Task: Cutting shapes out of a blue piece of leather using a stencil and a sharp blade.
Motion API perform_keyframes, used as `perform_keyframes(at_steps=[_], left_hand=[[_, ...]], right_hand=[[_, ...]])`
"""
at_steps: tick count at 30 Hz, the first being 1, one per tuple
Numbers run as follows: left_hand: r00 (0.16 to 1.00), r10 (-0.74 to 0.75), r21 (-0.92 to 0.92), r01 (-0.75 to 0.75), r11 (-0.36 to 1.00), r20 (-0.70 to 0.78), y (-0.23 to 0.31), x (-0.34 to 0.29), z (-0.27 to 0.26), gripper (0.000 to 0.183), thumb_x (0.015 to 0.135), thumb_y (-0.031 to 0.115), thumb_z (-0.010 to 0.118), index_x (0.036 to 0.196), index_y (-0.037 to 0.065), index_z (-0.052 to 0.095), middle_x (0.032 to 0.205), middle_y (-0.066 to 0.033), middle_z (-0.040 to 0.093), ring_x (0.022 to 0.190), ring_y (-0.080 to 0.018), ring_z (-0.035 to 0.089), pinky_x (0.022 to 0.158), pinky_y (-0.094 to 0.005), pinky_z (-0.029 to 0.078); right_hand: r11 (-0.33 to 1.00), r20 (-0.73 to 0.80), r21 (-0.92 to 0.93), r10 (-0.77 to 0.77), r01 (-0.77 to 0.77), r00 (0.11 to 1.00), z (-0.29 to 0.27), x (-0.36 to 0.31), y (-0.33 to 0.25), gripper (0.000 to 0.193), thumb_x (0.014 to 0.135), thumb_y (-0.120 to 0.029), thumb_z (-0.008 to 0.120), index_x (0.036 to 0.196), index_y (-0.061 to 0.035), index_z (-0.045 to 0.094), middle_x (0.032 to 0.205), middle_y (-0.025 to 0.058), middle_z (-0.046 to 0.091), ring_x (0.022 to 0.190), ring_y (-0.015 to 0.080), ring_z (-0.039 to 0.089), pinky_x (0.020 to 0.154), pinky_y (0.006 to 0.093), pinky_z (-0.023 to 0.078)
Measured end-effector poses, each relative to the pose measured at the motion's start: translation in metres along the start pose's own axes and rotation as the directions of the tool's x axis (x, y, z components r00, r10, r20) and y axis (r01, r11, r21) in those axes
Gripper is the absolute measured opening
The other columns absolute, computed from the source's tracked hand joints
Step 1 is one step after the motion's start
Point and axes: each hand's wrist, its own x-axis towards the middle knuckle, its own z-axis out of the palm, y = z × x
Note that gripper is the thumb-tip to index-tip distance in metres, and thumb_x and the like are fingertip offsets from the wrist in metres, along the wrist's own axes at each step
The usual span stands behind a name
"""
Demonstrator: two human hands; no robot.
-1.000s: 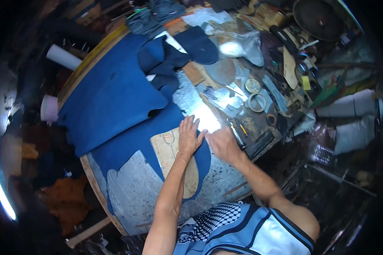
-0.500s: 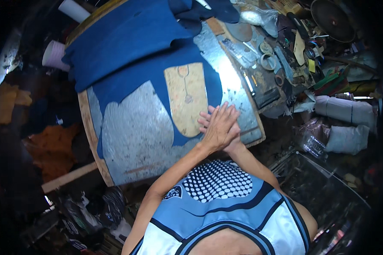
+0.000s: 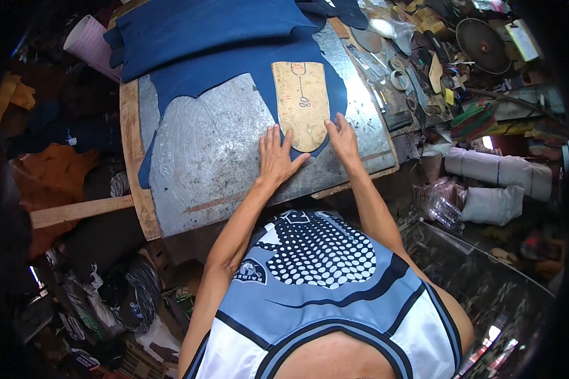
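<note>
A tan, round-ended flat template [image 3: 301,114] with drawn marks lies on a sheet of dark blue leather [image 3: 231,66]. My left hand [image 3: 277,156] rests with fingers spread on the bare metal and the leather's edge, its thumb by the template's rounded near end. On the other side, my right hand [image 3: 344,142] has its thumb against the template's right edge and its fingers apart on the leather. Neither hand grips anything. Underneath is a scratched grey metal sheet [image 3: 208,142], showing where the leather has a cut-out.
Wood edging [image 3: 133,139] borders the work table. To the right, a cluttered bench holds tape rolls [image 3: 399,79], pens and scraps. A pinkish cylinder [image 3: 90,43] stands at the far left. Wrapped bundles [image 3: 496,172] lie at right, and brown leather [image 3: 57,180] hangs at left.
My hands were stacked together at the template's lower right edge. They have separated, the left moving to the template's left side and the right staying at its right. The view has shifted.
</note>
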Motion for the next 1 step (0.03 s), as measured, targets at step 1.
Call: perform_keyframes(at_steps=[1], left_hand=[[0.995, -0.024, 0.008, 0.023, 1.000, 0.093, 0.0123, 0.0016, -0.0043, 0.092, 0.086, 0.067, 0.061, 0.150, 0.005, 0.040, 0.159, -0.0245, 0.027, 0.150, -0.0453, 0.015, 0.120, -0.0576, 0.010]], right_hand=[[0.988, -0.034, -0.127, 0.083, -0.086, 0.996, 0.0020, 0.0160, 0.0184, 0.067, 0.094, -0.048, 0.060, 0.143, -0.0047, 0.049, 0.132, 0.0226, 0.063, 0.122, 0.0386, 0.059, 0.105, 0.0385, 0.044]])
